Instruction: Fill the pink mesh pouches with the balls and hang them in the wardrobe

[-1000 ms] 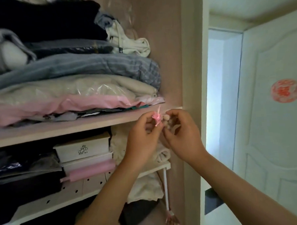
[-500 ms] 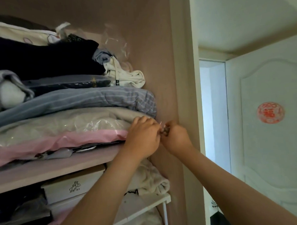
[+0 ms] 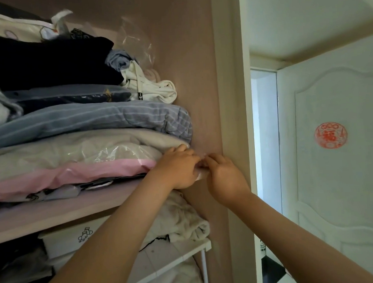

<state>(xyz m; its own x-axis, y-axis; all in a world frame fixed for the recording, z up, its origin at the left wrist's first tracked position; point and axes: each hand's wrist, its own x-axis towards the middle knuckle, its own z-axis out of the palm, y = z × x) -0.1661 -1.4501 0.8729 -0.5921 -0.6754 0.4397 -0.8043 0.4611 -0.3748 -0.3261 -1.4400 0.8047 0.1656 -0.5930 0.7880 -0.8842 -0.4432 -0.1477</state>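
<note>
My left hand (image 3: 178, 167) and my right hand (image 3: 223, 176) are pressed together against the wardrobe's brown side wall (image 3: 191, 77), just above the upper shelf (image 3: 62, 213). Between the fingers shows only a sliver of pale, see-through material (image 3: 201, 175). The pink mesh pouch and its balls are hidden behind both hands. Both sets of fingers are curled closed on what lies between them.
Folded bedding and clothes (image 3: 84, 124) are stacked high on the upper shelf, touching my left hand. Below, a white rack (image 3: 175, 257) carries a white box (image 3: 74, 238) and a cream garment (image 3: 182, 222). A white door with a red sticker (image 3: 330, 135) stands at the right.
The hands rose from the shelf edge to the side wall above the shelf, and my view tilted up. The pink pouch, visible one second ago, is now covered by the fingers.
</note>
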